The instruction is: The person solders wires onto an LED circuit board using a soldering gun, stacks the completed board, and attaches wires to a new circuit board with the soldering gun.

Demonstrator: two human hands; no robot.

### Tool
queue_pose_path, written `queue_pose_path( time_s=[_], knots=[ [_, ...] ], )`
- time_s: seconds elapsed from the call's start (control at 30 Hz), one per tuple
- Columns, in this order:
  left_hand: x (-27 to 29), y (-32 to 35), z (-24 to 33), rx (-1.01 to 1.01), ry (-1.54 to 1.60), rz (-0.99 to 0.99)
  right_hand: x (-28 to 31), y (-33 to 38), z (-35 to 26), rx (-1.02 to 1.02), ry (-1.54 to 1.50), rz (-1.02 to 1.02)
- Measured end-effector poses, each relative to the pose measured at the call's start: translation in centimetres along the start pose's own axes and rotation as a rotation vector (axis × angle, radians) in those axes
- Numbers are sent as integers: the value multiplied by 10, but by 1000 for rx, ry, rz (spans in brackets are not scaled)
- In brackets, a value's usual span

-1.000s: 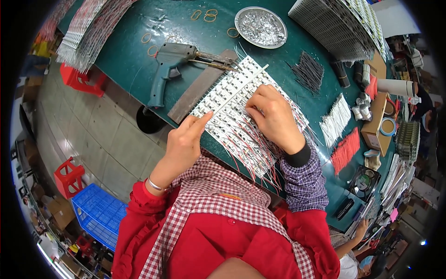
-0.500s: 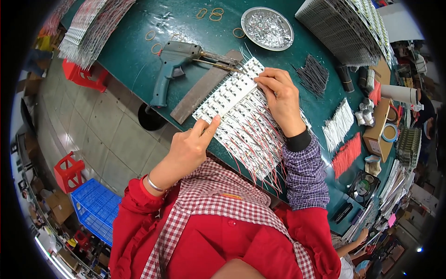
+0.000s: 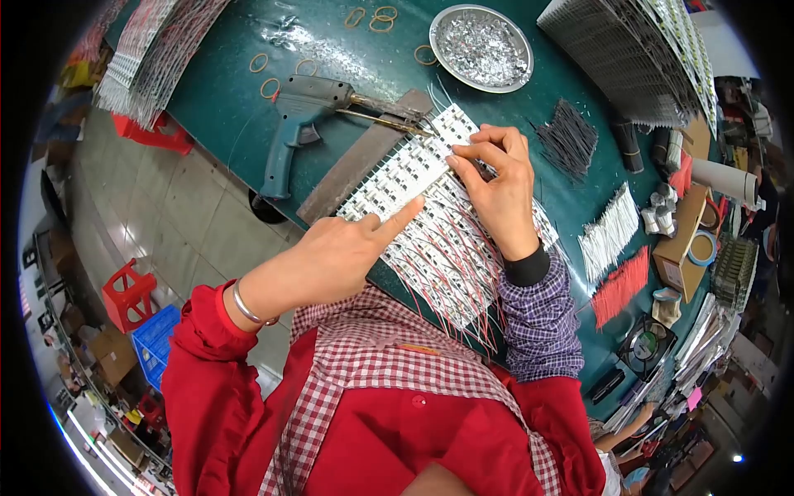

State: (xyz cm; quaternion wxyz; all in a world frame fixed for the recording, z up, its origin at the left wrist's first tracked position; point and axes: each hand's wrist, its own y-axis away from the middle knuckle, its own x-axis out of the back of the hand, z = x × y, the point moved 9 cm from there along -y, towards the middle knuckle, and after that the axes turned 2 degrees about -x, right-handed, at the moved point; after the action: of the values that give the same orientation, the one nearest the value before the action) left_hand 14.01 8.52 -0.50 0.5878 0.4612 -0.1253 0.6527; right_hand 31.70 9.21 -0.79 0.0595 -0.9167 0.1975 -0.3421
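Left hand (image 3: 343, 252) lay palm-down, index straight on board (image 3: 440, 248), grip released; right hand (image 3: 499, 183) arched over board, thumb-index close, couldn't tell if grasping; board lay at near edge of table (image 3: 225, 91), right of gun (image 3: 308, 107).

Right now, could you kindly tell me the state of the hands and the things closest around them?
Board: flat, partly covered with wires
Left hand: index finger extended at the board
Right hand: fingers bent, at the board
Gun: on its side
Bar: flat, under the gun's front end
Dish: holding silvery bits
Black pile: loose
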Motion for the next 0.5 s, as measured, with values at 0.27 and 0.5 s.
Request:
queue_pose_path(
  time_s=[0.27, 0.5],
  knots=[
    [-1, -7, -6, 26, 62, -57, -4, -3, 4, -73, -43, -37],
    [0, -18, 6, -98, 0, -166, -4, -2, -2, -10, -29, -37]
  ],
)
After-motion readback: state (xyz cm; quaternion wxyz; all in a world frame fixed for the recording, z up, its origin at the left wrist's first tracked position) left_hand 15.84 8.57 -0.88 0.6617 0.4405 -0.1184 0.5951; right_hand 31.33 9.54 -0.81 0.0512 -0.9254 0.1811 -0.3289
